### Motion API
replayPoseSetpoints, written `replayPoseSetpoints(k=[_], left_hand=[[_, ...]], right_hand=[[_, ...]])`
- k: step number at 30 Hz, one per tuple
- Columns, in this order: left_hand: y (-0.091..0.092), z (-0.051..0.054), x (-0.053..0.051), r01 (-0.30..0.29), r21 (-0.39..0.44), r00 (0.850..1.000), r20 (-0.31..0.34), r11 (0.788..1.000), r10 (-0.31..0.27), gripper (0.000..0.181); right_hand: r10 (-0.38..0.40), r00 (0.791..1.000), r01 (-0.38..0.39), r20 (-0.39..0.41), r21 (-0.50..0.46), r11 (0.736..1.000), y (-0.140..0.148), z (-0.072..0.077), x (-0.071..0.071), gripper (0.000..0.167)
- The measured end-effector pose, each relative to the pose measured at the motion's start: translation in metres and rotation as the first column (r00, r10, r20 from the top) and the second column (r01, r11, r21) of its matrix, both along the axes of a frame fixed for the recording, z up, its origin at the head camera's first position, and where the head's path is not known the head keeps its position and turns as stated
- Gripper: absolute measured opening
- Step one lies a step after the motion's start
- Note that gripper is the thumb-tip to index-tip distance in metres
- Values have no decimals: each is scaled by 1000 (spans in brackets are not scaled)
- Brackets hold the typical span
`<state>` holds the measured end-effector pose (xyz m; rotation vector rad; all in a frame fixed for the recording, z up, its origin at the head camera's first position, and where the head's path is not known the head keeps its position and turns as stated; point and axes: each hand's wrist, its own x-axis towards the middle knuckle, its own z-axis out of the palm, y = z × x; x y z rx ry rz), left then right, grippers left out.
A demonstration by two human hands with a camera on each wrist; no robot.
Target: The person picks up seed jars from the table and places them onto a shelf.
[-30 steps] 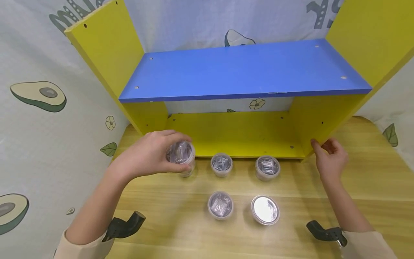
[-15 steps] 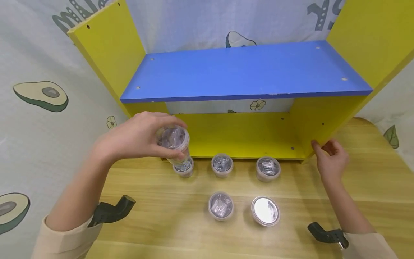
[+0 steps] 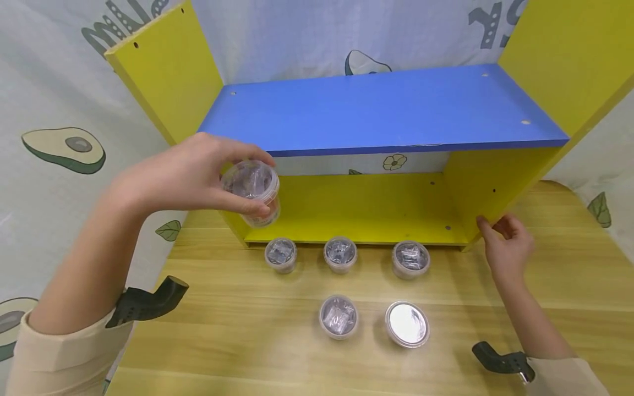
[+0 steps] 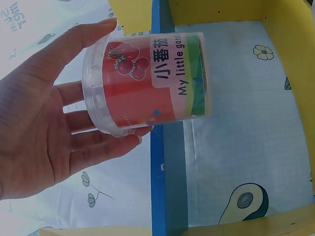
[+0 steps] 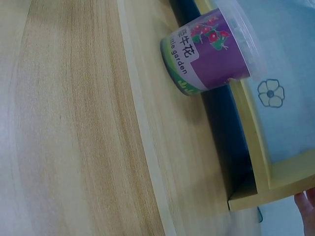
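Note:
My left hand (image 3: 183,170) holds a clear plastic cup (image 3: 252,184) by its rim, thumb on the near side and fingers on the far side. The cup is raised in front of the left end of the blue shelf board (image 3: 376,110). In the left wrist view this cup (image 4: 142,81) shows a red tomato label reading "My little garden". My right hand (image 3: 510,247) grips the lower front edge of the yellow right side panel (image 3: 495,187). Only its fingertips (image 5: 307,201) appear in the right wrist view.
Several similar cups stand on the wooden table (image 3: 223,330): a left one (image 3: 280,254), a middle one (image 3: 339,253), a right one (image 3: 410,258) and two nearer, one silver-topped (image 3: 407,323). A purple-labelled cup (image 5: 211,51) stands by the yellow bottom board (image 3: 356,209).
My left hand has lifted the tomato-label cup off the cup below it, up and to the left, uncovering that lower cup. My right hand stays at the side panel.

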<state>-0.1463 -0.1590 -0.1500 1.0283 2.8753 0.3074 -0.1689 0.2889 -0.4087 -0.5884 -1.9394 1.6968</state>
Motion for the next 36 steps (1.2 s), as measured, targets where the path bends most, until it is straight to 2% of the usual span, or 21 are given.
replayPoseSetpoints(k=[5,8,10,13,15,19,23,26,31,36], left_hand=[[2,10,-1,-8,2,1000,-4,1000,8,54],[2,21,-3,-39,-7,999,-8,999,39,52],[0,30,-6,-84,-29,996,-24,996,83,53],[-6,44,-17,-157,-63,985,-80,986,151,57],[-13,52,-27,-214,-90,971,-125,973,202,59],[-24,62,-47,-240,-112,962,-159,964,221,62],[-29,64,-59,-213,-106,970,-139,971,197,63],[-26,63,-62,-216,-106,974,-95,971,206,64],[-22,62,-69,-221,-121,975,-59,968,215,67],[-20,57,-84,-253,-147,966,-85,956,242,70]], right_hand=[[-3,1000,3,-4,44,999,1,-1,0,12],[-5,1000,6,-7,56,998,1,-2,0,12],[-5,1000,5,-4,58,998,1,-2,0,13],[-6,1000,6,1,70,998,1,-2,0,13],[-3,1000,3,-2,65,998,1,-2,1,15],[-1,999,4,-34,74,997,0,-3,3,16],[-1,999,5,-52,90,996,0,-7,4,14],[-6,999,10,-41,100,995,1,-8,4,13],[-12,1000,13,-9,96,995,2,-8,3,13],[-10,1000,8,18,122,992,3,-10,2,12]])
